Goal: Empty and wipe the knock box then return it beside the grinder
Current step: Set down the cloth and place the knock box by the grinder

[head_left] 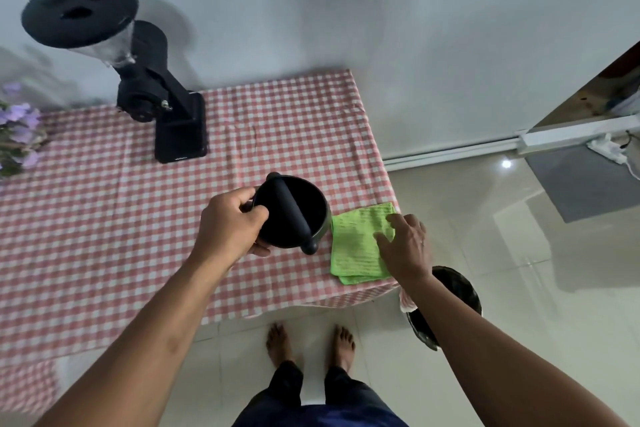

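Right hand [403,246], fingers spread flat on the green cloth [356,243] at centre-right, lies just right of the knock box [294,211], which the left hand [230,222] clasps at centre frame.

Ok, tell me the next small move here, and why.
Probably close the right hand on the green cloth and lift it. The left hand already grips the knock box upright on the table, its inside looks dark and empty, and the right fingers lie flat on the cloth, not gripping.
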`<move>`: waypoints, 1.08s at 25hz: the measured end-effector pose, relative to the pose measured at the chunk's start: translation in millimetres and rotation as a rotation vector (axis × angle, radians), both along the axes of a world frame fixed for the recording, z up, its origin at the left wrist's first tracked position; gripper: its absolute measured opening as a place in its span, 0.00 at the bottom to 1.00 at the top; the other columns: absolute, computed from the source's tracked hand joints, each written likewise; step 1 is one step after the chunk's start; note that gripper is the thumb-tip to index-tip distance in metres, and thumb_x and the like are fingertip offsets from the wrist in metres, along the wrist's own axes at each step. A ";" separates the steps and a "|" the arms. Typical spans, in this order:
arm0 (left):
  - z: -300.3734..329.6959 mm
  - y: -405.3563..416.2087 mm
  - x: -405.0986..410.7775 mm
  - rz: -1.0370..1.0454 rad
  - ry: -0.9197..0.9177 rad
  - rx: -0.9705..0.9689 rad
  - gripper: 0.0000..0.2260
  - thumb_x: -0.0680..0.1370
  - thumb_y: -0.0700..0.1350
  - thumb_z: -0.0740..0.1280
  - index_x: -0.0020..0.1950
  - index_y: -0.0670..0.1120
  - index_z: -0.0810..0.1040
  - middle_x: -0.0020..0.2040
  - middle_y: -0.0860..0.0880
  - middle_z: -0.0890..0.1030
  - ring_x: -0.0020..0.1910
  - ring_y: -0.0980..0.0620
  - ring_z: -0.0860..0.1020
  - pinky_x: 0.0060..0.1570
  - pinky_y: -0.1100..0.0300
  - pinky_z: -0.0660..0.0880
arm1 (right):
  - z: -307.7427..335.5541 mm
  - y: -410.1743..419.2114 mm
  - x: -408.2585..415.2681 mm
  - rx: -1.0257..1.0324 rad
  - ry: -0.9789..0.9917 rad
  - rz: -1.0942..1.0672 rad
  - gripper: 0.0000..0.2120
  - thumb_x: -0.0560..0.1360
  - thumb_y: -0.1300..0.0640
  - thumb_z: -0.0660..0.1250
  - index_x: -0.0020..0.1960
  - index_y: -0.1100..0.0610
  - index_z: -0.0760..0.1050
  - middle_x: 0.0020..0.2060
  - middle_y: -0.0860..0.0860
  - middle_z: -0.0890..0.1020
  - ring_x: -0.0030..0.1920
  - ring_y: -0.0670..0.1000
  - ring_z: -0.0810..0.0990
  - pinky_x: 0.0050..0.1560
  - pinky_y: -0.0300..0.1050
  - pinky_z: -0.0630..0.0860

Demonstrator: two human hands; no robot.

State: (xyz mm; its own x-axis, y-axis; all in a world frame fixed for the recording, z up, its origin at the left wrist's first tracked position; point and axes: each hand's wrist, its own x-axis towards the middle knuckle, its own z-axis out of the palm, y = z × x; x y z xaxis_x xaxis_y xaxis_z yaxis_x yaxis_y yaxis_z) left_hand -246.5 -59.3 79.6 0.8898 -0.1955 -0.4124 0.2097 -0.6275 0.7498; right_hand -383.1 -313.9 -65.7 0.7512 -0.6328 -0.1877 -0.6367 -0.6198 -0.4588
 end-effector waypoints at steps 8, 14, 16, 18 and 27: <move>38.1 13.1 16.5 -0.206 -0.115 0.038 0.18 0.82 0.35 0.67 0.68 0.49 0.85 0.52 0.47 0.89 0.38 0.48 0.90 0.35 0.48 0.88 | 133.6 35.0 77.8 0.709 -0.473 0.352 0.15 0.78 0.56 0.75 0.64 0.55 0.84 0.58 0.46 0.88 0.59 0.44 0.86 0.63 0.48 0.82; 71.5 19.0 35.0 -0.400 -0.177 0.092 0.21 0.82 0.34 0.65 0.67 0.54 0.87 0.51 0.49 0.90 0.43 0.47 0.90 0.39 0.46 0.88 | 179.2 29.0 103.4 0.785 -0.281 0.682 0.16 0.81 0.63 0.71 0.68 0.57 0.81 0.58 0.51 0.88 0.50 0.40 0.84 0.47 0.35 0.79; 76.7 18.7 38.0 -0.439 -0.198 0.110 0.21 0.82 0.34 0.65 0.67 0.55 0.86 0.53 0.49 0.90 0.45 0.44 0.90 0.39 0.45 0.88 | 183.0 29.8 104.1 0.723 -0.275 0.684 0.19 0.78 0.63 0.76 0.68 0.58 0.82 0.56 0.51 0.88 0.40 0.36 0.83 0.43 0.31 0.77; 78.1 18.4 38.7 -0.464 -0.221 0.112 0.22 0.82 0.34 0.65 0.67 0.56 0.86 0.56 0.51 0.90 0.47 0.45 0.90 0.41 0.46 0.88 | 182.4 32.9 102.7 0.647 -0.303 0.703 0.17 0.75 0.63 0.78 0.64 0.59 0.84 0.50 0.48 0.89 0.29 0.36 0.77 0.36 0.27 0.72; 53.5 54.9 23.0 0.014 -0.178 -0.284 0.13 0.84 0.47 0.71 0.68 0.51 0.85 0.57 0.48 0.89 0.51 0.48 0.89 0.46 0.50 0.88 | 158.7 47.5 93.8 0.766 -0.534 0.412 0.08 0.75 0.62 0.78 0.53 0.54 0.88 0.40 0.56 0.89 0.39 0.53 0.84 0.48 0.59 0.85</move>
State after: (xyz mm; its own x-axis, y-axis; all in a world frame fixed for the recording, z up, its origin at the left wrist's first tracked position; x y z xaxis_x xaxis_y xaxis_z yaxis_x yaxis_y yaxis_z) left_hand -223.5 -4.3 133.0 0.9464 -0.2677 -0.1809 0.0668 -0.3859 0.9201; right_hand -289.3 -266.4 93.1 0.9876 -0.1569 -0.0097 -0.0360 -0.1654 -0.9856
